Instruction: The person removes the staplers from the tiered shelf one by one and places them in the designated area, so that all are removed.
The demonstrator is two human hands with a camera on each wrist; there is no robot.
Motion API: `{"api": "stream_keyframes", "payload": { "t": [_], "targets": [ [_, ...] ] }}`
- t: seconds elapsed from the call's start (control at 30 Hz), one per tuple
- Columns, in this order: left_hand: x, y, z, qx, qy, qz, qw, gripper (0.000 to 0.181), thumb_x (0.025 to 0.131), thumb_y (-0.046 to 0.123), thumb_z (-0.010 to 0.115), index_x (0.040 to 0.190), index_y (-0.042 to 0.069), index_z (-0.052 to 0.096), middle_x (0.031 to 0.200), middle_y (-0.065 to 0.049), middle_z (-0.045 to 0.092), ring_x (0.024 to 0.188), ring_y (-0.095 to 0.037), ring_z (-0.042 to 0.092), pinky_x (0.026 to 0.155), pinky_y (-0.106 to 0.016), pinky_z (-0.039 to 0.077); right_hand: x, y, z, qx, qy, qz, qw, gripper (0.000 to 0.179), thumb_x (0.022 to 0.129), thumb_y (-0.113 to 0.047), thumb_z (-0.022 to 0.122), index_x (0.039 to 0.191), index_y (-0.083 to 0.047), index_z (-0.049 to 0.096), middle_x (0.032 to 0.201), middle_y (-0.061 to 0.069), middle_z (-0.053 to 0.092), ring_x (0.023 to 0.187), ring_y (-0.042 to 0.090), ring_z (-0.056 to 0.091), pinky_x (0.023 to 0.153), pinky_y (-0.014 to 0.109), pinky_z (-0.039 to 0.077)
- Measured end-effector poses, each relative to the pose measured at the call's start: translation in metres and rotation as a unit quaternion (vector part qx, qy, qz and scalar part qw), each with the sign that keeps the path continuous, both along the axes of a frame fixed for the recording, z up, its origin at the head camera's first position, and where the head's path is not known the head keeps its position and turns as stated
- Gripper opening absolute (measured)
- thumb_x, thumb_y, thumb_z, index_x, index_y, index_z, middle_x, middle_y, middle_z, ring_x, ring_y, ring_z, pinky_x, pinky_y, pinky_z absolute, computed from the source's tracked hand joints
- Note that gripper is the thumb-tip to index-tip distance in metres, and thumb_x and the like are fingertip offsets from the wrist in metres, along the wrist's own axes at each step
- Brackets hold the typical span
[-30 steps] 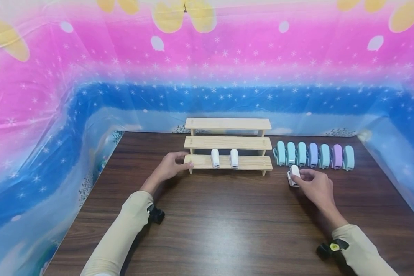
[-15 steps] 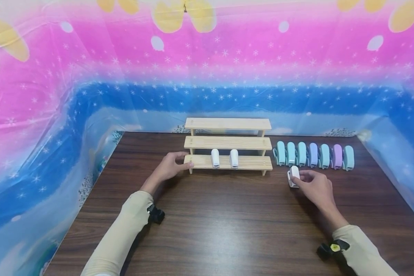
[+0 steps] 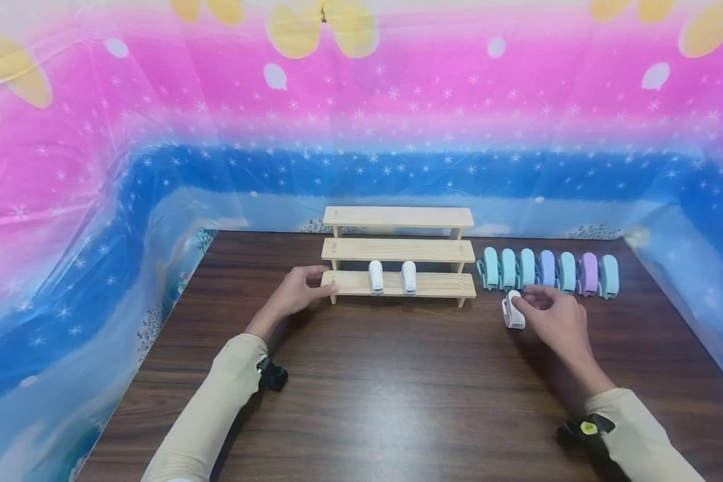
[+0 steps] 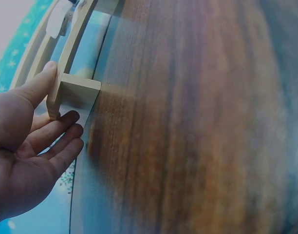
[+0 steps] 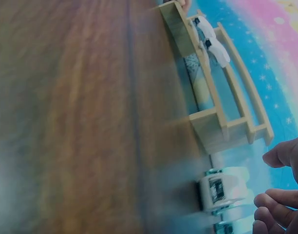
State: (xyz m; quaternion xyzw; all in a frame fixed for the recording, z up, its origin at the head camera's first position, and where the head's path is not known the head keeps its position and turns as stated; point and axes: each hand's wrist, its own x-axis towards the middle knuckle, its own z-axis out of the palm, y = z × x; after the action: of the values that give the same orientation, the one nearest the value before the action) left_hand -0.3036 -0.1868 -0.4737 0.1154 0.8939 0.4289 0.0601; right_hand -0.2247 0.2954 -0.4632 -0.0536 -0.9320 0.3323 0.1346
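A white stapler-like device (image 3: 515,310) stands on the table, right of the three-step wooden shelf (image 3: 397,249). My right hand (image 3: 557,321) is beside it, and the thumb overlaps its top in the head view. The right wrist view shows a gap between the spread thumb and fingers (image 5: 280,201) and the white device (image 5: 222,190). With its thumb on the lowest step and its fingers behind and below, my left hand (image 3: 295,291) holds the shelf's left end. Two similar white devices (image 3: 376,276) sit upright on that lowest step.
A row of several matching devices in teal, blue and purple (image 3: 547,271) stands right of the shelf, behind my right hand. The dark wooden table (image 3: 361,388) spreads in front. A patterned cloth backdrop (image 3: 397,167) rises along the table's back and sides.
My right thumb and fingers have loosened from the white device, and the hand has shifted slightly right and away. The device stays in place. My left hand keeps its position.
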Motion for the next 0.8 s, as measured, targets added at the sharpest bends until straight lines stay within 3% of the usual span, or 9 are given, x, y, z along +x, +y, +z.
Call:
{"api": "stream_keyframes", "payload": {
  "t": [0.2,0.4,0.8],
  "targets": [
    [0.001,0.0,0.001,-0.001,0.0,0.002,1.0,0.06,0.096,0.035,0.074,0.143,0.001,0.057,0.14,-0.02,0.062,0.132,-0.034,0.055,0.109,-0.053,0.044,-0.003,-0.013,0.014,0.003,0.018,0.015,0.9997,0.054,0.094,-0.047,0.071,0.126,-0.004,0.07,0.107,0.017,0.074,0.095,0.032,0.069,0.078,0.041,0.049],
    [0.002,0.001,0.003,0.0,-0.001,0.002,1.0,0.059,0.096,0.033,0.074,0.142,0.001,0.057,0.14,-0.02,0.061,0.133,-0.035,0.055,0.109,-0.053,0.044,-0.008,-0.03,0.024,-0.007,0.03,0.037,0.9988,0.052,0.094,-0.045,0.072,0.128,-0.006,0.07,0.106,0.016,0.074,0.091,0.031,0.069,0.067,0.034,0.052],
    [0.002,0.002,0.002,0.002,0.002,0.0,1.0,0.058,0.097,0.032,0.074,0.143,0.001,0.057,0.141,-0.02,0.061,0.134,-0.034,0.054,0.109,-0.053,0.044,-0.024,-0.064,0.032,-0.016,0.058,0.074,0.9955,0.051,0.095,-0.049,0.07,0.127,-0.009,0.071,0.109,0.012,0.074,0.095,0.03,0.068,0.067,0.036,0.052]
  ]
}}
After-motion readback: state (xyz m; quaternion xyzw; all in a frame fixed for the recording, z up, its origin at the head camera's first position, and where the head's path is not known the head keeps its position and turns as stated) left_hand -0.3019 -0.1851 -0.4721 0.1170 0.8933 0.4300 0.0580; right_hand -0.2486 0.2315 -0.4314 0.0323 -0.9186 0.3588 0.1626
